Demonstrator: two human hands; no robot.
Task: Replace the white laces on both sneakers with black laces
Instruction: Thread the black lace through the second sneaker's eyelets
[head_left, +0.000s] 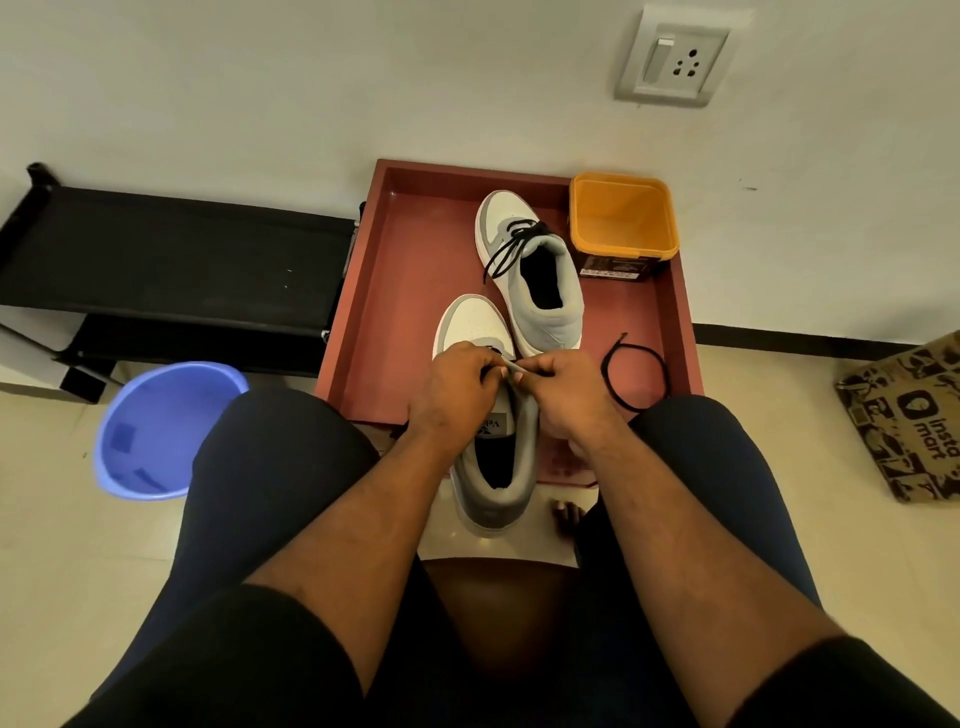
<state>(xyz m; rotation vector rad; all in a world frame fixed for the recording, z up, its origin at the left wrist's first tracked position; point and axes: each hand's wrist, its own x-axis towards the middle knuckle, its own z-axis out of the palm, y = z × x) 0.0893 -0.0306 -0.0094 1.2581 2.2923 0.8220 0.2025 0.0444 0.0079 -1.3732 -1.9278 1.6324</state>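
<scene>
Pale floor tiles and a white wall frame a red tray (395, 291) that I keep straight ahead, so both sneakers sit within easy reach between my knees.

At the centre, the near sneaker (493, 467) points toward twelve o'clock, toe on the tray and heel hanging off its near edge toward me. I judge it is pulled in like this so the eyelets lie right under my hands. My left hand (457, 389) and right hand (566, 395) meet over its tongue, fingers curled and pinching something thin between them; it looks like a lace end, though my knuckles hide the eyelets and I cannot tell which row I am working. This reads as threading the second shoe.

At twelve o'clock from it stands the far sneaker (540, 291), already wearing a black lace (511, 247) tied loosely at the top, set aside as finished. At three o'clock from my hands a loose black lace loop (634, 374) lies on the tray, touching nothing else, probably slack waiting to be fed through.

Further out, an orange tub (623, 218) sits open in the tray's one o'clock corner. A blue bucket (161, 431) stands on the floor at nine o'clock, a black rack (171, 260) at ten, a printed bag (909, 415) at three, and a wall socket (675, 60) high at one.
</scene>
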